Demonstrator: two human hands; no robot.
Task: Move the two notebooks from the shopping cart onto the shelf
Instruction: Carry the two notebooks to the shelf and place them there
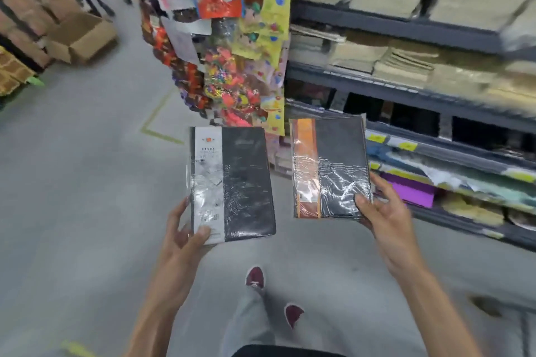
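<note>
Left hand [185, 229] is pinching one notebook [232, 182]; right hand [380, 211] is gripping the other notebook [330, 168], kept separate, probably for shelving on the shelf [435, 130] beyond.

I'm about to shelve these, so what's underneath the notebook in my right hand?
Under the orange-striped notebook, fingers of the right hand support its lower corner, thumb on top. Past its edges show the floor and shelf; whatever is directly beneath is hidden.

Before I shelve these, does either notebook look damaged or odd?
No clear damage. Both are still in plastic wrap, and the wrap on the right-hand notebook is wrinkled near its lower edge. The left-hand notebook looks flat and whole. The picture is too blurred to show small tears.
</note>
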